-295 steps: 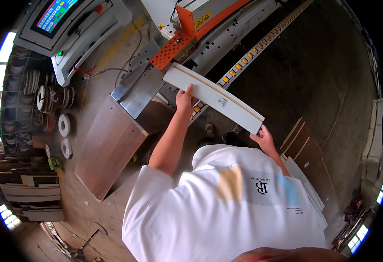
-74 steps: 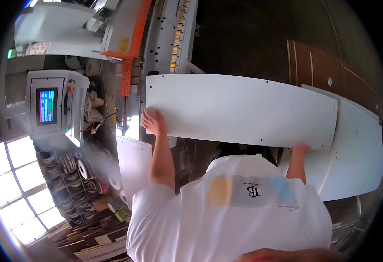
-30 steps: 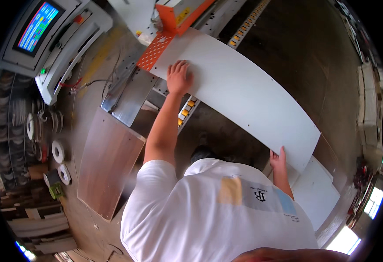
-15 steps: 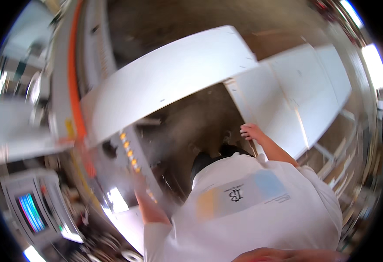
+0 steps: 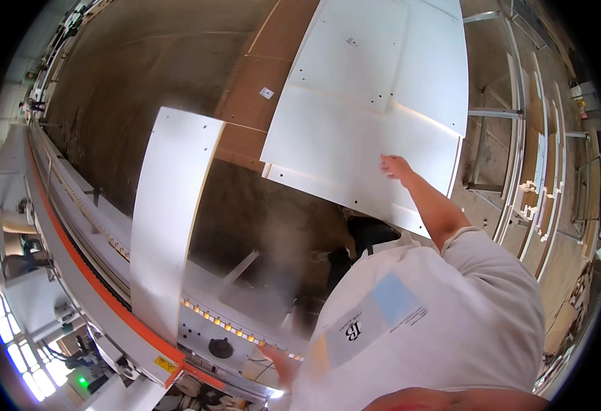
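My right hand [image 5: 396,167] is over the near part of a stack of white panels [image 5: 328,147]. Its fingers point left, loosely bent, and nothing shows in them. Low in the picture, my left hand [image 5: 278,359] is beside the near end of a row of yellow rollers [image 5: 221,323] on a long machine's side. Blur and the bench edge keep its fingers from showing clearly. A long white panel [image 5: 170,205] has its near end at the machine's orange rail [image 5: 112,291] and juts out over the floor. Neither hand touches this panel.
Brown boards [image 5: 256,85] lie beside the white stack, past the jutting panel's far corner. Metal frames [image 5: 495,113] and long strips [image 5: 543,151] stand on the right. A dark round knob [image 5: 221,348] sits on the machine. My feet are on the floor between machine and stack.
The view has turned. My right hand has gone from the stack's near edge to above its top. The long white panel has shifted along the machine, leaving a gap from the white stack.
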Tool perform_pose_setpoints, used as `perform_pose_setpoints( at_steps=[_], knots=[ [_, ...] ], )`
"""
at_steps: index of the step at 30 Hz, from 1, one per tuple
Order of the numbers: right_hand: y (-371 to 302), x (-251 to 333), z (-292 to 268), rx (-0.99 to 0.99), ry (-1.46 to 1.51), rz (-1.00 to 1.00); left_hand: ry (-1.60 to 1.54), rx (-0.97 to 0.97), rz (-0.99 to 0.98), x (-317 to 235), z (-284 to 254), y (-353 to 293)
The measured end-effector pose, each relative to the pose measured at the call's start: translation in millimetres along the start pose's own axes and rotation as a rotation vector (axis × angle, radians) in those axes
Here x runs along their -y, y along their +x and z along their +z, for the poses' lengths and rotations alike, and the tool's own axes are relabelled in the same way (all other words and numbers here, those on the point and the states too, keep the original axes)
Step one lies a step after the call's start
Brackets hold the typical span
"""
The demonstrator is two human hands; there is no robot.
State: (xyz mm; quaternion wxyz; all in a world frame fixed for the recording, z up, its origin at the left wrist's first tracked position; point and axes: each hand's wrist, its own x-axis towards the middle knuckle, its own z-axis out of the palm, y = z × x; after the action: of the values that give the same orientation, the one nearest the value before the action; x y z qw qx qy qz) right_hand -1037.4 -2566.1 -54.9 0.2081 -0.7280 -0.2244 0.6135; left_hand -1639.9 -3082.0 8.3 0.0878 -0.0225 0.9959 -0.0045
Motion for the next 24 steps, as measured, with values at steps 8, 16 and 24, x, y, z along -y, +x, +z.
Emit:
perform_pose_setpoints(
  at_steps=[8,16,24],
  knots=[
    [119,74,-21,-0.266,0.412,-0.012,-0.138,-0.231,0.336,-157,-23,-82],
    [183,97,-13,-0.27,0.777,0.047,-0.659,0.809,0.469,-306,-34,-181],
    [88,54,36,0.176,0.904,-0.019,-0.665,1.189,0.575,-429,-18,-270]
  ],
)
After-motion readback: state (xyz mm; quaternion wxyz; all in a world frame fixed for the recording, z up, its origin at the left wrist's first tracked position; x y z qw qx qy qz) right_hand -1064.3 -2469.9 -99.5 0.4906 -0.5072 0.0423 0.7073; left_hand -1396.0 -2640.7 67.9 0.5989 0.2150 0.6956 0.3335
